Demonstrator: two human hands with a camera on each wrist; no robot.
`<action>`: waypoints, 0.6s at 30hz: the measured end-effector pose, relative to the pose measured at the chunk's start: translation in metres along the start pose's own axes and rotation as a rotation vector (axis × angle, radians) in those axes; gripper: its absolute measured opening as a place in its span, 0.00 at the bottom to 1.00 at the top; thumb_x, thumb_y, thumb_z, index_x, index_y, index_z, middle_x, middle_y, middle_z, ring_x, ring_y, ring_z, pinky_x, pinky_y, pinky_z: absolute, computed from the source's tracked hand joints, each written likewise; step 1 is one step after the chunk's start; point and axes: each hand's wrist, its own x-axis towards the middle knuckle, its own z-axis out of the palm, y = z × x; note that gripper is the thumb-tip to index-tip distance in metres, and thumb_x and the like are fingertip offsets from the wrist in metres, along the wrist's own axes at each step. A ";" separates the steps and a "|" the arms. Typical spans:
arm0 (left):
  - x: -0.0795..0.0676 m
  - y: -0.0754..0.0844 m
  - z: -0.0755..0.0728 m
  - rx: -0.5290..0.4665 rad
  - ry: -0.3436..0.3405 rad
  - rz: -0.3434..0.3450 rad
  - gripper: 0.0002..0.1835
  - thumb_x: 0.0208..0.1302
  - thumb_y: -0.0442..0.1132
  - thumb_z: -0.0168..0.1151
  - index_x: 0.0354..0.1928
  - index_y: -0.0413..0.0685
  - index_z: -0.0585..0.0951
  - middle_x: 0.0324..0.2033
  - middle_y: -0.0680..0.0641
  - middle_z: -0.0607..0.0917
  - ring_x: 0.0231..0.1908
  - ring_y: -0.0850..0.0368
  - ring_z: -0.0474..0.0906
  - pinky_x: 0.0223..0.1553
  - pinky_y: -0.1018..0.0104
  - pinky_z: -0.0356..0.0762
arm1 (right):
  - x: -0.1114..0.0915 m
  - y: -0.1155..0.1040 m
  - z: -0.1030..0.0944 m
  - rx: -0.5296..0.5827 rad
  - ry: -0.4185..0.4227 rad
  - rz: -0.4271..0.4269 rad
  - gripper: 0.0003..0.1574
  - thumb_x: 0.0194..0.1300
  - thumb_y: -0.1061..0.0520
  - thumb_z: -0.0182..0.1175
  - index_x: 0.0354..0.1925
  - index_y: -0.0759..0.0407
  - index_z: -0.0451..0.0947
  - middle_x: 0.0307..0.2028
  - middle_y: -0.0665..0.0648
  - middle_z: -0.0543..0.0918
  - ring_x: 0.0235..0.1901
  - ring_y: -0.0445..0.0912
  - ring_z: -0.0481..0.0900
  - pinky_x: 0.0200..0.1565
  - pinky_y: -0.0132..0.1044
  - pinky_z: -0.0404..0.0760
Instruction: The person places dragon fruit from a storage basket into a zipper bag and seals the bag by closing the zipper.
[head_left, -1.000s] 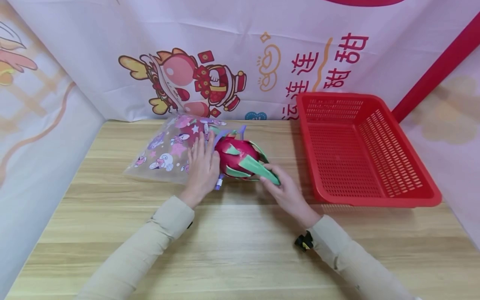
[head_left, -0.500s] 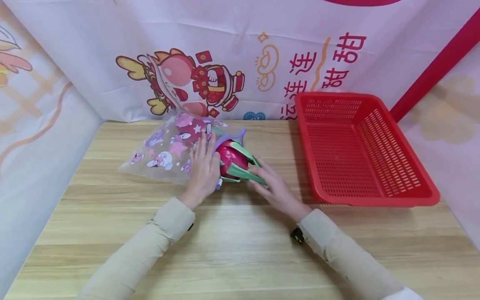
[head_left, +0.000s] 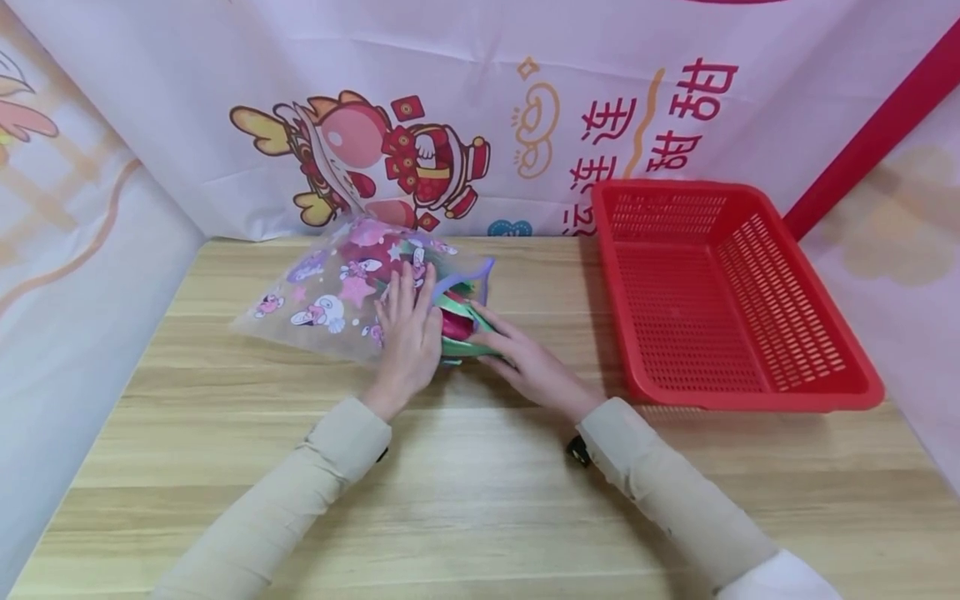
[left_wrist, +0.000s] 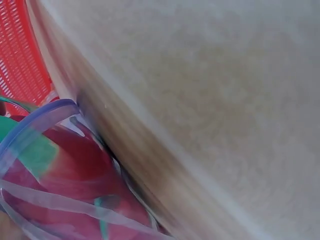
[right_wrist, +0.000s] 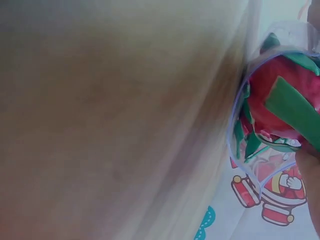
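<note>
A clear zip bag (head_left: 318,312) with pink and purple cartoon prints lies on the table, its purple-edged mouth facing right. My left hand (head_left: 408,342) rests on top of the bag near the mouth, fingers straight and spread. With my right hand (head_left: 528,362) I grip the leafy end of a red toy dragon fruit (head_left: 454,325). Most of this fruit is inside the mouth, and its green leaves (right_wrist: 292,107) stick out in the right wrist view. Deeper in the bag another red and green shape (head_left: 382,250) shows through the plastic, partly hidden by prints.
A red perforated plastic basket (head_left: 750,398) stands on the right side of the wooden table (head_left: 480,500). Behind the table hangs a white printed cloth (head_left: 487,50), close to the bag's far edge.
My right hand has moved left, pushing the dragon fruit from the bag's mouth further inside. My left hand has stayed nearly in place on the bag.
</note>
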 end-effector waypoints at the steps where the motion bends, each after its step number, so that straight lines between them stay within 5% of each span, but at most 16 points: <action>1: 0.000 0.000 0.000 -0.003 0.002 0.003 0.30 0.73 0.47 0.30 0.75 0.52 0.49 0.76 0.41 0.37 0.75 0.41 0.28 0.70 0.34 0.22 | 0.002 0.000 0.000 0.006 0.002 0.006 0.18 0.67 0.63 0.55 0.55 0.54 0.75 0.74 0.59 0.56 0.70 0.55 0.62 0.66 0.46 0.68; 8: 0.003 0.003 0.002 -0.045 0.008 0.005 0.29 0.73 0.44 0.32 0.75 0.52 0.50 0.76 0.40 0.39 0.75 0.39 0.32 0.69 0.32 0.23 | 0.013 -0.008 -0.006 0.098 0.003 0.213 0.42 0.66 0.58 0.58 0.73 0.49 0.52 0.70 0.61 0.63 0.67 0.54 0.67 0.66 0.48 0.69; 18: 0.002 0.002 0.001 -0.026 -0.018 -0.004 0.30 0.73 0.43 0.34 0.75 0.52 0.50 0.76 0.39 0.38 0.75 0.40 0.33 0.70 0.33 0.27 | 0.019 -0.010 -0.010 0.216 -0.047 0.361 0.46 0.62 0.52 0.63 0.73 0.45 0.54 0.71 0.58 0.61 0.65 0.56 0.67 0.64 0.55 0.69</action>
